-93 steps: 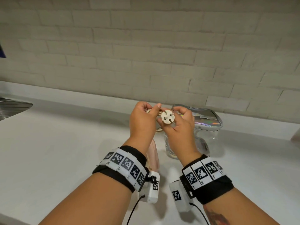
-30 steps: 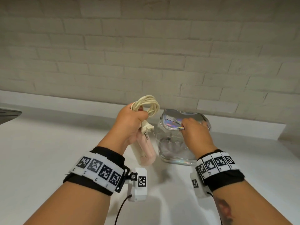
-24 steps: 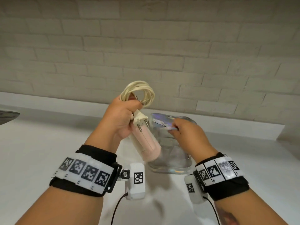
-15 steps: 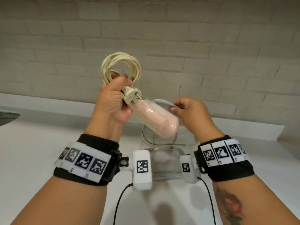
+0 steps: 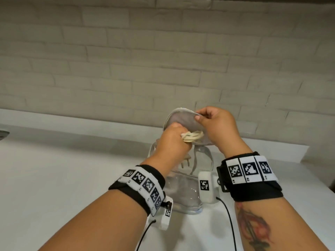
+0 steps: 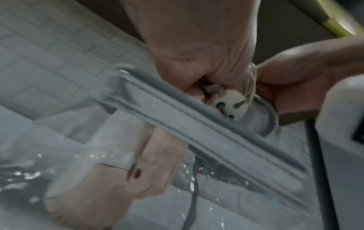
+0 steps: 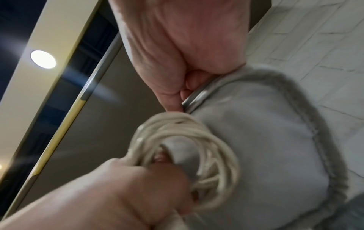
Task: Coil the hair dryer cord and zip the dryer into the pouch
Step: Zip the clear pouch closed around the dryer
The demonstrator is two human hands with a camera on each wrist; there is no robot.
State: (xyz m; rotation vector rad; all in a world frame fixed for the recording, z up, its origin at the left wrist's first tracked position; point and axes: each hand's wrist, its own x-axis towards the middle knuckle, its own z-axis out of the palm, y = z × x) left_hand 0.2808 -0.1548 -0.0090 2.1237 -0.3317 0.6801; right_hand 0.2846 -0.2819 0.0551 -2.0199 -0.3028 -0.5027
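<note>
Pink dryer [image 6: 110,155] sits inside clear pouch [image 5: 183,192]; left hand [image 5: 172,142] grips looped cream cord [image 5: 194,136], right hand [image 5: 215,124] pinches its lid.

The counter [image 5: 72,178] is white and smooth. It runs back to a low white ledge [image 5: 90,122] at the foot of a pale brick wall [image 5: 163,60]. A clear pouch [image 5: 183,192] stands on the counter, near the middle. You can see right through its sides. Its bottom edge sits flat on the white top. A pink hair dryer [image 6: 126,163] shows through the clear side, inside the pouch. At the far left edge of the counter there is a bit of something grey and shiny [image 5: 3,134], but too little shows to tell what it is. Soft shadows fall on the counter around the pouch.
</note>
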